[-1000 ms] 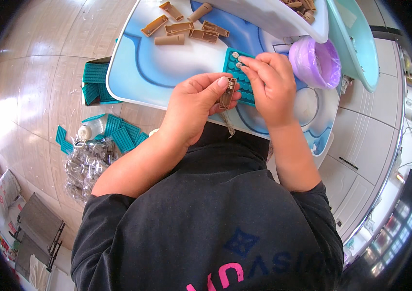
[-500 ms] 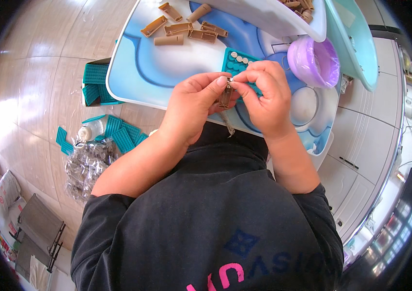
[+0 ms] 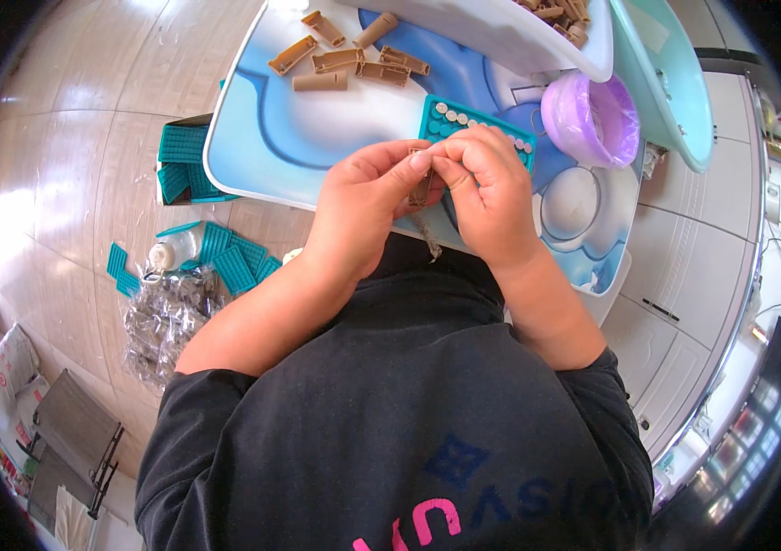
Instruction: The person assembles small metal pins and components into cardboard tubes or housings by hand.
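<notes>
Head view: near the middle of the frame, the left hand pinches a small brown casing above the worktop. The right hand bends its fingertips in at the casing's upper end; from here I can't tell what, if anything, they grip. Just beyond sits a teal tray with pale discs; loose brown pieces lie upper left of centre.

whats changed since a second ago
The right hand left the teal tray, moving left and toward the body to the brown case, apparently with a small silver piece, now hidden. The left hand still holds the case; the loose brown pieces haven't moved.
</notes>
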`<state>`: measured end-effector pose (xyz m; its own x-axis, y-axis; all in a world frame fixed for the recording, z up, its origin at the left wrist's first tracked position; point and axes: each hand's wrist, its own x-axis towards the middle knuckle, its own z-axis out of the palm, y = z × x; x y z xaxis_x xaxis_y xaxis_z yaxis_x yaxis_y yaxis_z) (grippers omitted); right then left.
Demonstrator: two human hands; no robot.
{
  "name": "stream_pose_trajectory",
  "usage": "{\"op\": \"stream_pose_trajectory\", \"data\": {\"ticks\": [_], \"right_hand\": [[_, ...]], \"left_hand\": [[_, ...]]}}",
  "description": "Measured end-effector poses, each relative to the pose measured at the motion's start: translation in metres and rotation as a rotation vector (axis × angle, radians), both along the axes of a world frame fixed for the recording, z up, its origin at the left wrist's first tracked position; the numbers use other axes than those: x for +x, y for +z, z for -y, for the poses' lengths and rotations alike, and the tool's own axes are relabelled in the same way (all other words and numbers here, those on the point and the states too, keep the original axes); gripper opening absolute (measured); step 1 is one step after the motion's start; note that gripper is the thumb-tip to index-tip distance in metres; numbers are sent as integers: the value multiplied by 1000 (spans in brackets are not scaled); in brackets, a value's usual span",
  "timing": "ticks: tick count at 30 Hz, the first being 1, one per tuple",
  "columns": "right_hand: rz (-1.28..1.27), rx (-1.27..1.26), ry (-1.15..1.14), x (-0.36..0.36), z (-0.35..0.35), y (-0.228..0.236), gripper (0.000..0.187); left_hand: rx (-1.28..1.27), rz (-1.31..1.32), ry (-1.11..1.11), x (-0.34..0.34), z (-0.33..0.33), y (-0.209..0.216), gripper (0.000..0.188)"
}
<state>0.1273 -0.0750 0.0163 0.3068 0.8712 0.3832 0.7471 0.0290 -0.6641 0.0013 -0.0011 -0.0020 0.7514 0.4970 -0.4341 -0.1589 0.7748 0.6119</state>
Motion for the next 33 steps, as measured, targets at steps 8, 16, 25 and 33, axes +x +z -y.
{"op": "stream_pose_trajectory", "data": {"ticks": [8,16,25,33], "right_hand": [[-120,-127,65,27,-30,16,14],[395,44,164,22,-103,-10,18],[473,86,131,21,-112,-10,7],[-317,45,-167,31,9,14,23]], "left_hand": [[-37,-13,22,-10,-7,2,25],[-76,-28,-41,-16,-9,8,19],[-31,-12,24,-17,-7,9,24],[-32,7,-48,-11,4,14,25]]}}
